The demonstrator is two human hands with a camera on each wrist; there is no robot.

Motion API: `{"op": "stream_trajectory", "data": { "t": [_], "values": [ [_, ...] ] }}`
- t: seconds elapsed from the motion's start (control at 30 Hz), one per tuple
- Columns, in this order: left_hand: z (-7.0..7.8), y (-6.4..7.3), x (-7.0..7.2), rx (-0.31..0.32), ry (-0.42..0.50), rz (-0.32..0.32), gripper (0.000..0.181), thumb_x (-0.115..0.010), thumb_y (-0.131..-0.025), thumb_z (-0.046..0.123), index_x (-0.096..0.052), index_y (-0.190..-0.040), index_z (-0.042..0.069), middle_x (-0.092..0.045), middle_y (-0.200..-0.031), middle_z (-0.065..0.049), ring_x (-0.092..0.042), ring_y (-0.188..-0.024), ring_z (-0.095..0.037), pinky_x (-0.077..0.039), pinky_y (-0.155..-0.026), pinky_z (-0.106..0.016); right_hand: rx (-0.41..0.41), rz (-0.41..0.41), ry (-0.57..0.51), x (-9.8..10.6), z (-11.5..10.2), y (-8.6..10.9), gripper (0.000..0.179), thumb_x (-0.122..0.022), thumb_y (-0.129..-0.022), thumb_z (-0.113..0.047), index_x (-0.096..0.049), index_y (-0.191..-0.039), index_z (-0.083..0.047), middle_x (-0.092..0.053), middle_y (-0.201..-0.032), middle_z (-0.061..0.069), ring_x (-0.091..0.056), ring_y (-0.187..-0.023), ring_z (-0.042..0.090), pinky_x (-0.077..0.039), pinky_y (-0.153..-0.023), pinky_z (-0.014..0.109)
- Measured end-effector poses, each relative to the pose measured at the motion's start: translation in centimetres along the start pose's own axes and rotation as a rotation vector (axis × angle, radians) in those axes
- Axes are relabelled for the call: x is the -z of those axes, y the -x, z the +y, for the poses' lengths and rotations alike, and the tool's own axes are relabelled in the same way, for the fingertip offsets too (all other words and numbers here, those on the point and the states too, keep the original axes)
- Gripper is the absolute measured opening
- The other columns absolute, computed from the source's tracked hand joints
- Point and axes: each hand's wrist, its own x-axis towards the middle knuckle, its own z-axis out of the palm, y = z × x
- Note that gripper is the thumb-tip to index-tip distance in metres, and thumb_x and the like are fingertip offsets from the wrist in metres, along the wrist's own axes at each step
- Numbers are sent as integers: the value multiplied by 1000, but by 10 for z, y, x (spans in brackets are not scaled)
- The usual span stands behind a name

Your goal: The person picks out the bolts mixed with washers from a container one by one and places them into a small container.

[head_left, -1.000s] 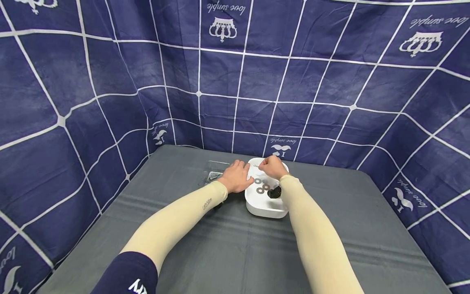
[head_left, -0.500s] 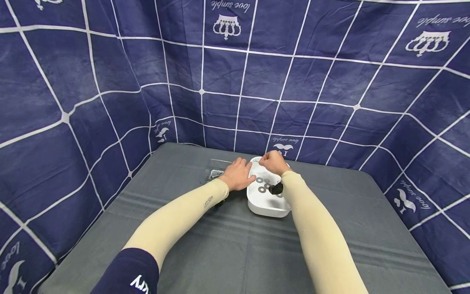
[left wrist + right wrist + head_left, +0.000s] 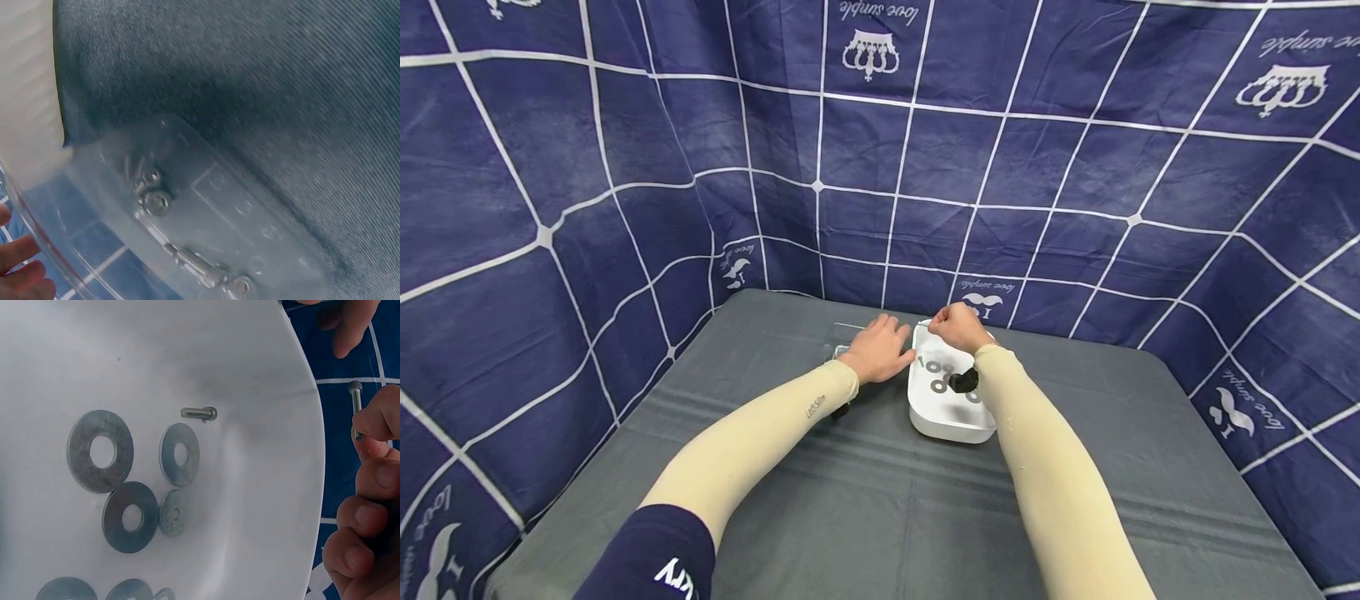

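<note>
My right hand (image 3: 958, 327) is above the far end of a white tray (image 3: 951, 432). In the right wrist view its thumb and forefinger pinch a small socket-head bolt (image 3: 355, 400) with the head up. Several flat steel washers (image 3: 100, 452) and a shorter bolt (image 3: 199, 413) lie in the tray. My left hand (image 3: 877, 350) is between the tray and a clear plastic box (image 3: 181, 144), fingers extended and holding nothing visible. In the left wrist view the box contains metal bolts (image 3: 197, 265) and round pieces like nuts (image 3: 156, 202); my forearm mostly hides it in the head view.
A grey cloth (image 3: 865, 517) covers the table. Blue curtains (image 3: 1037, 167) with white lines hang behind and at both sides. A black device (image 3: 964, 381) sits at my right wrist, above the tray.
My right hand has shifted slightly toward the tray's far rim with the bolt. The left hand has drawn a little leftward from the tray, uncovering the short bolt and covering more of the clear box.
</note>
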Motion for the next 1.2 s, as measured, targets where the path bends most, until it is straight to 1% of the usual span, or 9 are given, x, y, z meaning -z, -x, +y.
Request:
{"op": "stream_trajectory", "data": {
  "t": [0.17, 0.3, 0.47, 0.63, 0.77, 0.87, 1.03, 1.2],
  "values": [
    [-9, 4, 2, 21, -6, 4, 61, -42, -104, 49, -47, -149, 8, -48, -146, -17, -40, -142, -32, -35, -118, -44, 4, -13, -6, -3, -5, -3, 13, -66, -87, -14, -74, -82, -4, -68, -79, 3, -55, -69, 15, -44, -64, 26],
    [-18, 6, 3, 41, 15, 7, 61, -44, -103, 49, -47, -150, 9, -46, -149, -17, -38, -144, -33, -34, -118, -45, 11, -17, -6, -5, -11, -5, 14, -67, -87, -14, -74, -82, -3, -70, -82, 6, -57, -72, 17, -45, -65, 26],
    [-30, 10, 3, 54, 9, 21, 62, -45, -103, 49, -47, -150, 9, -47, -148, -17, -38, -143, -34, -34, -118, -47, 21, -22, -1, -8, -17, -7, 14, -66, -87, -14, -75, -85, -3, -72, -84, 6, -58, -75, 18, -45, -67, 26],
    [-40, 17, 3, 75, -21, 20, 63, -43, -103, 52, -48, -150, 10, -48, -148, -17, -40, -142, -33, -36, -116, -48, 26, -23, 0, -13, -20, -10, 14, -67, -86, -15, -76, -84, -4, -71, -81, 4, -58, -74, 16, -45, -67, 26],
    [-46, 22, 3, 99, -33, 1, 63, -42, -103, 52, -47, -150, 11, -47, -149, -16, -39, -143, -33, -37, -113, -50, 40, -25, -4, -16, -24, -11, 14, -67, -85, -15, -76, -83, -4, -70, -78, 3, -56, -71, 15, -44, -65, 26],
    [-49, 25, 3, 111, -41, -2, 62, -42, -103, 51, -47, -150, 12, -47, -148, -16, -39, -142, -33, -38, -112, -51, 52, -26, -12, -18, -27, -11, 14, -66, -85, -13, -75, -82, -3, -69, -76, 3, -56, -70, 16, -44, -64, 26],
    [-55, 29, 2, 123, -38, 5, 60, -43, -103, 49, -48, -150, 12, -48, -147, -16, -38, -143, -32, -38, -112, -52, 63, -30, -15, -22, -31, -12, 16, -65, -85, -13, -75, -83, -1, -69, -76, 3, -57, -72, 16, -44, -66, 25],
    [-62, 34, 4, 133, -34, -5, 62, -43, -102, 51, -47, -151, 12, -47, -149, -16, -38, -143, -33, -37, -112, -53, 67, -33, -13, -27, -35, -16, 15, -66, -85, -14, -76, -82, -3, -68, -76, 2, -56, -72, 16, -44, -67, 25]
  ]
}}
